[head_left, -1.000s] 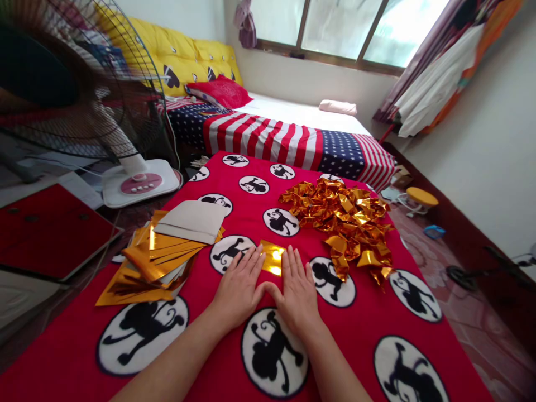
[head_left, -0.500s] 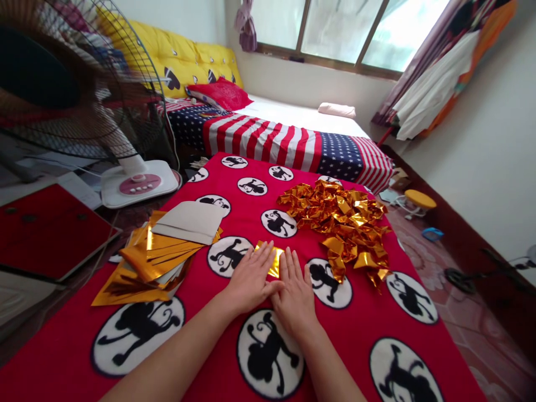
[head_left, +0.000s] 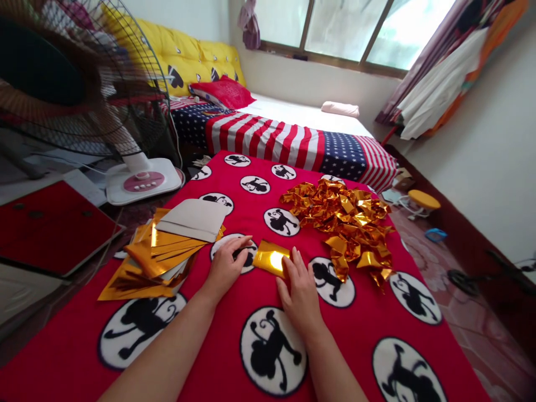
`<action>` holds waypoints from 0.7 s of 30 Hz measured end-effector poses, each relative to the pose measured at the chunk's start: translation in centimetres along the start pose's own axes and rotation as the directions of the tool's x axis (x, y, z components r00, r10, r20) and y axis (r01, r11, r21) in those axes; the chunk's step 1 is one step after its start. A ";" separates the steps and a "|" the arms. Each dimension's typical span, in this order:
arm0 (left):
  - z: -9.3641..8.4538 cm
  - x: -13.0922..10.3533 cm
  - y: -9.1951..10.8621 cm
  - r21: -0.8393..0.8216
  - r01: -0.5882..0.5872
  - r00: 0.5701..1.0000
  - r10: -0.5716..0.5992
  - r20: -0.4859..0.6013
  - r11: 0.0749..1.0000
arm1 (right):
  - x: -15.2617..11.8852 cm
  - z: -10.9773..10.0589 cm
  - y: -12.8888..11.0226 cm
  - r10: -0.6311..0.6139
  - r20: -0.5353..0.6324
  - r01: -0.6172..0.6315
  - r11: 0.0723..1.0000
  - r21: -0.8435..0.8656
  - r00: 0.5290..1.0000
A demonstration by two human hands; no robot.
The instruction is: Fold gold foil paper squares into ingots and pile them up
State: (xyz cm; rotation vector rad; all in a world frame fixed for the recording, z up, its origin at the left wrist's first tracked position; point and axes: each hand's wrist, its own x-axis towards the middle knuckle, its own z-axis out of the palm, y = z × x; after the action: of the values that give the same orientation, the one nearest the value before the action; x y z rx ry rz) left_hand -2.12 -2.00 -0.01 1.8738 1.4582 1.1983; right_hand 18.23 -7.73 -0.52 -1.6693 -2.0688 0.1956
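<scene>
A small folded piece of gold foil paper lies flat on the red cloth with black monkey prints. My right hand rests at its right end, fingers stretched and touching it. Just left of the foil, my left hand hovers or rests over the cloth, fingers apart, holding nothing. Farther left is a fanned stack of gold foil sheets, with a greyish-white sheet on top. To the right sits a heap of folded, crinkled gold foil pieces.
A fan stands left of the cloth-covered surface, beside a red panel. Beyond is a bed with a stars-and-stripes cover. A yellow-topped stool is on the floor at right.
My left hand has lifted off the gold foil and moved left. My right hand has shifted slightly right and down, and more of the foil now shows.
</scene>
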 end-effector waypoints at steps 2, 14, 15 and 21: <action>0.0 0.0 0.2 0.023 0.012 1.000 -0.012 -0.004 1.000 | -0.1 0.0 0.2 0.016 -0.047 -0.013 0.997 0.076 0.999; 0.3 -0.4 0.9 0.230 -0.092 0.988 0.061 0.140 0.969 | 2.6 -0.1 1.1 0.348 -0.145 -0.235 0.834 0.500 0.926; 0.2 -0.3 0.9 0.213 -0.091 0.988 0.062 0.141 0.973 | 2.4 -0.1 1.0 0.360 -0.143 -0.231 0.808 0.542 0.922; 0.3 -0.3 0.8 0.020 -0.148 0.981 0.144 0.133 0.989 | 1.5 -0.5 0.6 0.298 -0.186 -0.097 0.729 0.678 0.936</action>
State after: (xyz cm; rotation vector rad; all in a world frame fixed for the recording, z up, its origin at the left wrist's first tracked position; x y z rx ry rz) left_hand -1.42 -2.48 0.41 2.0695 1.2940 1.1000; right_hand 18.76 -6.20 0.08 -1.3539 -1.3576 0.6442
